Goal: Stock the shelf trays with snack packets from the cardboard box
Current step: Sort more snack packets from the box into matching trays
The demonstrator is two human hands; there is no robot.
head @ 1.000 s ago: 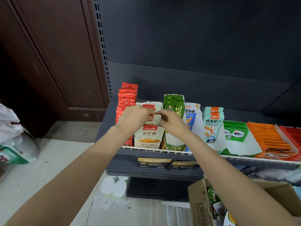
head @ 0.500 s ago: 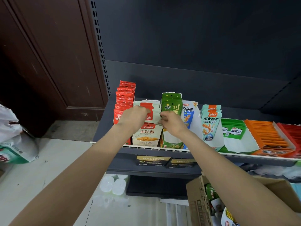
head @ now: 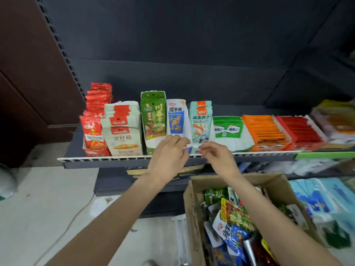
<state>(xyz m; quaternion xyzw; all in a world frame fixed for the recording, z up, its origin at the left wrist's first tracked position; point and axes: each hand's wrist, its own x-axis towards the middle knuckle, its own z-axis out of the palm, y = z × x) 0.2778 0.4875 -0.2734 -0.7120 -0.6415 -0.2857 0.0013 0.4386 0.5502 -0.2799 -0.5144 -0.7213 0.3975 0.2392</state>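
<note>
Spanning the frame's middle, shelf (head: pixel 123 163), its front edge lined with upright packet rows. Cardboard box (head: pixel 194 208): below that edge, rightward, loose snack packets (head: pixel 233 212) heaped inside, nearer the right forearm. Left hand (head: pixel 169 152), fingers curled, touching the blue-white packet (head: pixel 175 120); pinch uncertain. Right hand (head: pixel 219 156), loosely curled, apparently holding nothing.
</note>
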